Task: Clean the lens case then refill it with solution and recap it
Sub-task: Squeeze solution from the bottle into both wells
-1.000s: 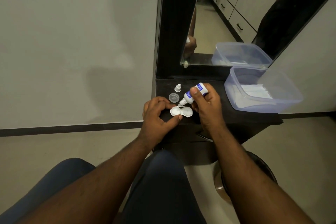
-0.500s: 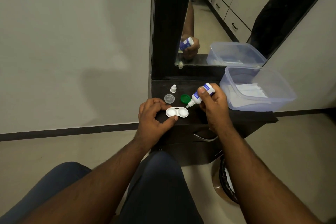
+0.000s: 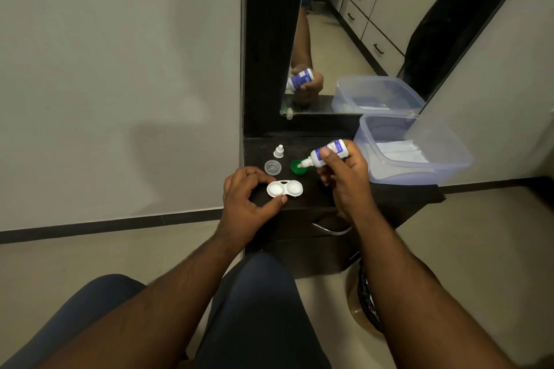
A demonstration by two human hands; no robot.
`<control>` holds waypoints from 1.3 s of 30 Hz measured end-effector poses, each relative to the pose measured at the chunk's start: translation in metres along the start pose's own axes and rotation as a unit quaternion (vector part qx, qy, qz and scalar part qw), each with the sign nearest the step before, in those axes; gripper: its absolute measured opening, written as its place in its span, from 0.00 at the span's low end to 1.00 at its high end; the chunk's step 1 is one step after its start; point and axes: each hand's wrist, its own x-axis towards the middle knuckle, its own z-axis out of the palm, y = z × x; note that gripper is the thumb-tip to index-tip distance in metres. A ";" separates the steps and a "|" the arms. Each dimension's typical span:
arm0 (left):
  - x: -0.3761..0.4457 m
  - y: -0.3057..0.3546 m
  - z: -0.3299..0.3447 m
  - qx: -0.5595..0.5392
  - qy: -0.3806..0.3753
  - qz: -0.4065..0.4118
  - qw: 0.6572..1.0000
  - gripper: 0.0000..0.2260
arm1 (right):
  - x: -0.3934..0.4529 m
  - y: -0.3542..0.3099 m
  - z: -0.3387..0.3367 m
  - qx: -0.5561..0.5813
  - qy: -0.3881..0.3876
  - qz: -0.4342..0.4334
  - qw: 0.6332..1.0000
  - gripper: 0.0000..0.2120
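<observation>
Your left hand (image 3: 245, 198) pinches the left end of the white lens case (image 3: 284, 188) between thumb and curled fingers. The case sits flat on the dark tabletop (image 3: 311, 204), near its front edge, both wells uncapped and facing up.

Your right hand (image 3: 344, 171) grips the solution bottle (image 3: 325, 153), tilted, nozzle pointing left and down. The nozzle tip sits above the green cap (image 3: 298, 167), behind the case and not over either well.

Clear cap (image 3: 273, 166) lies left of the green one, open side up. Small white bottle cap (image 3: 279, 151) stands behind it.

Clear plastic tub (image 3: 413, 156) with white tissue inside sits at the right of the tabletop. Mirror (image 3: 344, 39) behind reflects the bottle, your hand and the tub.
</observation>
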 end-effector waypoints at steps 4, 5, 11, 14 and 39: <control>0.000 0.002 -0.002 0.003 -0.005 -0.001 1.000 0.20 | 0.003 0.000 -0.002 0.036 -0.019 0.021 0.999 0.11; 0.000 0.002 -0.003 0.002 -0.008 -0.006 1.000 0.20 | 0.003 0.000 -0.002 0.035 -0.019 0.020 0.999 0.13; -0.001 0.004 -0.006 -0.002 -0.020 -0.005 1.000 0.20 | 0.002 0.000 -0.004 0.006 -0.028 0.026 0.999 0.20; -0.002 0.010 -0.009 -0.039 -0.014 -0.027 0.999 0.17 | 0.003 0.003 -0.006 0.013 -0.032 0.028 0.999 0.21; 0.106 0.054 0.004 -0.057 -0.049 -0.106 0.991 0.07 | 0.014 0.012 -0.010 0.014 -0.020 0.039 0.999 0.19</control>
